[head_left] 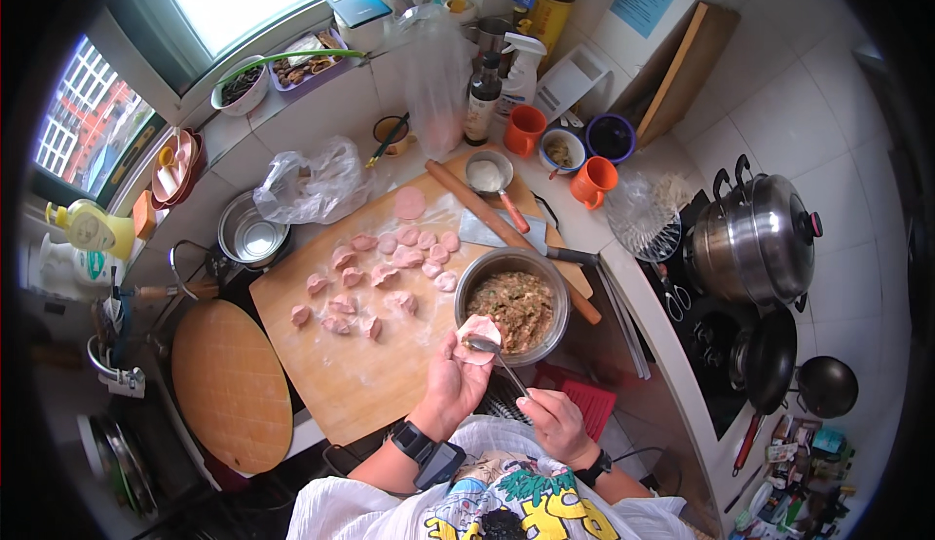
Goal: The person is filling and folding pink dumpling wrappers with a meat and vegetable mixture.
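Note:
My left hand (458, 376) cups a round pink dumpling wrapper (484, 325) in its fingers. My right hand (559, 423) grips the handle of a metal spoon (513, 376); the spoon's bowl rests on the wrapper, with a bit of filling by it. Just beyond both hands stands a steel bowl (562, 331) of minced filling (511, 301). On the floured wooden board (360, 384) lie several folded pink dumplings (383, 273). Small pink dough pieces (429, 239) and one flat wrapper (410, 202) lie farther back.
A rolling pin (450, 186) and a cleaver (487, 231) lie behind the bowl, beside a small handled pan of white flour (486, 172). Orange mugs (590, 186) and a dark bottle (481, 102) stand behind. A steel pot (755, 243) is on the right, a round board (234, 384) left.

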A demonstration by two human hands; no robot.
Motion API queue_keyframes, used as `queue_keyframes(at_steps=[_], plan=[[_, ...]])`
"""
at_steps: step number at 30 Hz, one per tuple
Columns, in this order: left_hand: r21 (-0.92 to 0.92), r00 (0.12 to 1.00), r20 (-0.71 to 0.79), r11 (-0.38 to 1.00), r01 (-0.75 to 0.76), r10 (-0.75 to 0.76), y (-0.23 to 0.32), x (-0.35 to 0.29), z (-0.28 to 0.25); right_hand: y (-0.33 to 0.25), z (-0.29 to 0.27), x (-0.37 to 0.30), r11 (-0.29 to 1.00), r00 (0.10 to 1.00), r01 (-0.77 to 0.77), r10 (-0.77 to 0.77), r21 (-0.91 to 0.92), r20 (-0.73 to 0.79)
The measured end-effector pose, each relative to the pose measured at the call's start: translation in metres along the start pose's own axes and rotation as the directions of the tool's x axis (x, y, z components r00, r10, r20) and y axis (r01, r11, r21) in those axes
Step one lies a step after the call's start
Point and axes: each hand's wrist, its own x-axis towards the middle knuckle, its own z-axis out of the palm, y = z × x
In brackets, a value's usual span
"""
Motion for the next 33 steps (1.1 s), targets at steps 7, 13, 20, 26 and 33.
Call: queue_keyframes(at_steps=[7,13,20,26,33], plan=[[0.173,0.995,0.048,0.98,-0.099,0.092,-0.001,-0.011,0.018,-0.007,-0.002,0.007,1.0,0.996,0.009,-0.008,0.012,-0.086],[0.278,0.987,0.065,0.947,-0.159,0.147,0.001,-0.015,0.02,-0.01,-0.003,0.008,0.997,0.992,0.069,-0.072,-0.034,-0.108],[0.269,0.984,0.038,0.947,-0.176,0.172,0.0,-0.016,0.016,-0.012,-0.003,0.013,0.996,0.99,0.084,-0.087,-0.032,-0.11],[0.349,0.98,0.099,0.916,-0.197,0.173,0.0,-0.026,0.031,-0.015,-0.008,0.02,0.998,0.99,0.055,-0.06,-0.039,-0.125],[0.33,0.973,0.071,0.916,-0.23,0.22,0.001,-0.033,0.036,-0.034,-0.013,0.026,0.78,0.794,-0.291,0.52,0.554,-0.315]])
